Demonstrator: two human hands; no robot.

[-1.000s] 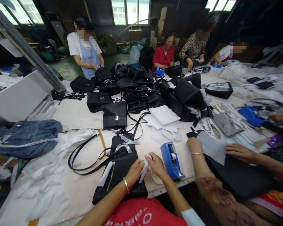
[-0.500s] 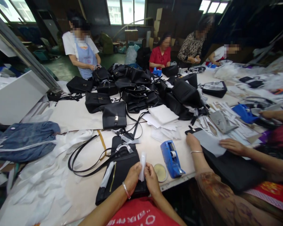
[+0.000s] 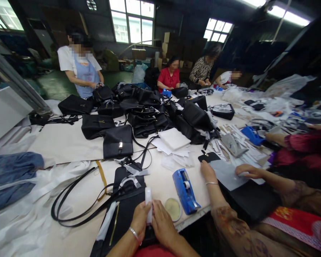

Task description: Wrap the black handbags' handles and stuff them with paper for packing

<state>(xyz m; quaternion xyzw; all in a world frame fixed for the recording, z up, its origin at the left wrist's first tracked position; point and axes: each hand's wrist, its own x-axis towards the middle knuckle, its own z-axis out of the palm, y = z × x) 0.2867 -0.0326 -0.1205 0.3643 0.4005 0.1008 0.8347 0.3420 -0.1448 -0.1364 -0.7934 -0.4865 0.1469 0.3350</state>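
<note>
In front of me a black backpack [image 3: 123, 210] lies on the table, its thin black straps [image 3: 66, 214] looped out to the left. White wrapping covers its top handle [image 3: 128, 181] and a strip along its left side [image 3: 107, 221], beside a gold zipper. My left hand [image 3: 140, 217] pinches a narrow roll of white wrapping paper [image 3: 148, 198], which stands up over the bag's right side. My right hand [image 3: 162, 221] closes on the same paper roll from the other side. Whatever lies inside the roll is hidden.
A blue tape dispenser [image 3: 186, 191] and a round yellowish dish [image 3: 172, 209] sit right of my hands. Beyond are stacked white sheets [image 3: 173, 138] and a heap of black bags [image 3: 144, 110]. A co-worker's hands [image 3: 208, 171] work on another bag at right. White strips [image 3: 42, 207] lie left.
The view has tilted up and turned right, so things sit farther left and lower. Both my hands still hold the white roll; my right fingers now lie flatter along it.
</note>
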